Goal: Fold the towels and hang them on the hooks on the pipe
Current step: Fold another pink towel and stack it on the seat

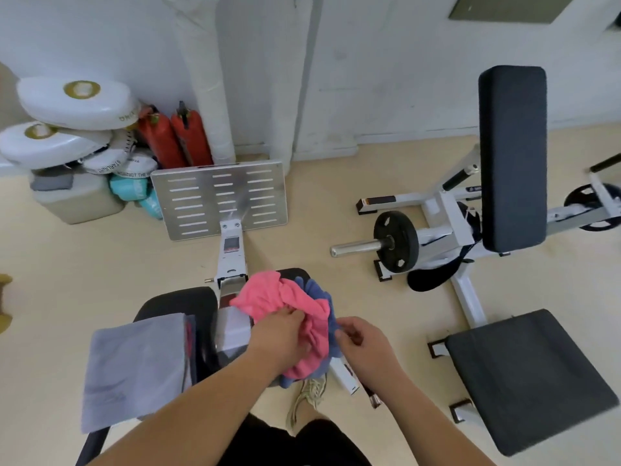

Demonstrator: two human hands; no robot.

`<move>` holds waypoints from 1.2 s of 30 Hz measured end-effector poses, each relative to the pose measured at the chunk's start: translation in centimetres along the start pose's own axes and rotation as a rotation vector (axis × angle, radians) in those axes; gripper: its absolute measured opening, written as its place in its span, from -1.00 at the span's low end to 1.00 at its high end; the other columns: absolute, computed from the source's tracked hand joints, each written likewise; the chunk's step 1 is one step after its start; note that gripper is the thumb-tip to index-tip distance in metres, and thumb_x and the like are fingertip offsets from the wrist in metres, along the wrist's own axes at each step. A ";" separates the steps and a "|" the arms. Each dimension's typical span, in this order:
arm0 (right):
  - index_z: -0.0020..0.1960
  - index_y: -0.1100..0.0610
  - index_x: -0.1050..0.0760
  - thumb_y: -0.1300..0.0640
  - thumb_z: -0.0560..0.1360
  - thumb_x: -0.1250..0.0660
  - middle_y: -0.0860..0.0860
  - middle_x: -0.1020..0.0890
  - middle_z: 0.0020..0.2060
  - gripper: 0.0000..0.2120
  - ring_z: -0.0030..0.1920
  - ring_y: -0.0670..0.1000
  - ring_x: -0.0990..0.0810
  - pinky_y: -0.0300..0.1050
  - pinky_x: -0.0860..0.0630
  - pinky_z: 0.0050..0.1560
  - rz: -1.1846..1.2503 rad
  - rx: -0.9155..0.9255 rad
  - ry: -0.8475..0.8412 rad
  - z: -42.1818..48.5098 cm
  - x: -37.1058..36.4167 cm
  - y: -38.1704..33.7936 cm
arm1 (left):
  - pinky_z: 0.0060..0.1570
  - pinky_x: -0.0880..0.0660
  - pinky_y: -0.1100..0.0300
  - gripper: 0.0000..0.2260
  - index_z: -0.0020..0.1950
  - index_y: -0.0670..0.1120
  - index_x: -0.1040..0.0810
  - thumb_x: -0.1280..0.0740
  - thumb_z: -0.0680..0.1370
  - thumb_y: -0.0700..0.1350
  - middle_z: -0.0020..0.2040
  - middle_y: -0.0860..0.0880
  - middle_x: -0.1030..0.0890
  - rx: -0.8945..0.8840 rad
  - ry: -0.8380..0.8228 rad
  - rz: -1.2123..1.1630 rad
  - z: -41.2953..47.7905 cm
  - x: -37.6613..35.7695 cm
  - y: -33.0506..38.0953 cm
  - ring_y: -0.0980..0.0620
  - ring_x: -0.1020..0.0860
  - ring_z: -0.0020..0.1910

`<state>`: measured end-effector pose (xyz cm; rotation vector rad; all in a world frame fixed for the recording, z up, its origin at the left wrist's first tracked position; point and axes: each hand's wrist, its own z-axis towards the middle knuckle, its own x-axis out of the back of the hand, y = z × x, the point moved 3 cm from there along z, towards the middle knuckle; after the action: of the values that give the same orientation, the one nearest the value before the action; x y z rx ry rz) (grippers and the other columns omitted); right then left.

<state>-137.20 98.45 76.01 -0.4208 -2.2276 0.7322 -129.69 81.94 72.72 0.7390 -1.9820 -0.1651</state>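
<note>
A crumpled pink towel (268, 294) lies on top of a crumpled blue towel (319, 290) on the black right pad of a gym machine. My left hand (279, 334) grips the pink towel at its middle. My right hand (363, 341) pinches the edge of the blue towel just right of the pink one. A stack of folded towels, grey on top (134, 368), rests on the black left pad. No hooks are in view.
The machine's metal footplate (218, 200) stands ahead. White wrapped pipes (211, 79) run up the wall. A weight bench (514, 156) with a black plate (396, 247) fills the right side. White pads, red canisters (178, 136) and a box crowd the left corner. My shoe (309, 395) is below the towels.
</note>
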 end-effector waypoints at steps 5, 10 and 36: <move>0.05 -0.16 -0.56 0.13 0.58 -0.36 -0.12 -0.68 -0.15 -0.82 -0.12 -0.14 -0.64 -0.35 -0.52 -0.12 -0.017 -0.001 -0.069 1.7 1.7 -0.1 | 0.07 -0.45 0.11 -0.71 0.36 0.13 -0.51 -0.12 0.70 0.00 0.21 0.05 -0.64 0.145 0.081 -0.111 0.1 -0.7 -0.8 -0.04 -0.61 0.13; 0.14 -0.09 -0.64 0.17 0.52 -0.39 -0.17 -0.70 0.00 -0.75 -0.03 -0.19 -0.65 -0.18 -0.58 0.09 -0.079 0.076 -0.189 2.1 0.8 -2.4 | 0.03 -0.53 0.12 -0.70 0.39 0.20 -0.50 -0.12 0.71 0.01 0.12 0.00 -0.70 0.288 0.154 -0.344 -2.3 2.0 -2.2 -0.01 -0.63 -0.04; -0.08 -0.16 -0.68 0.11 0.59 -0.42 0.03 -0.76 -0.21 -0.82 -0.13 0.12 -0.73 -0.04 -0.68 -0.10 0.315 0.586 -0.001 -9.5 3.8 -23.2 | 0.15 -0.65 -0.12 -0.76 0.16 -0.03 -0.66 -0.40 0.60 0.08 0.02 -0.21 -0.72 -0.092 0.364 -1.322 -14.9 19.6 0.1 -0.13 -0.71 0.01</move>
<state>-134.40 85.71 97.79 -0.4720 -1.8459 1.4922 -123.92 73.78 95.26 1.7599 -0.8757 -0.8119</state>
